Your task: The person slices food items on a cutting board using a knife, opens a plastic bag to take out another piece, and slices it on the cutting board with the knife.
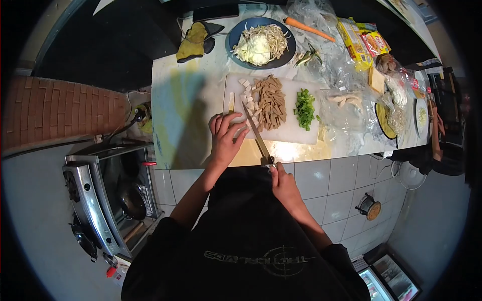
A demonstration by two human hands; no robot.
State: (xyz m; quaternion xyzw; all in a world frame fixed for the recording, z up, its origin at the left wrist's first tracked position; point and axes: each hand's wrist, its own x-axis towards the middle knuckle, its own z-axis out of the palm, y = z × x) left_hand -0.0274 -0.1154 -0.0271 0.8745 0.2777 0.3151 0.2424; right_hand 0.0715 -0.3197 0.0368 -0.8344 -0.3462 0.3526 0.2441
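I'm gripping the knife (259, 138) in my right hand (284, 184), its blade lying alongside the pale cubes (249, 103) on the cutting board (296, 133). My left hand (227, 138) is curving loosely beside them; whether it's pinching a piece, I can't tell. Looks like I'm dicing, and the next stroke is calling for tucked fingertips! Up top, a dark plate (266, 66) is holding sprouts (277, 36) and a pale, leafy heap (255, 51).
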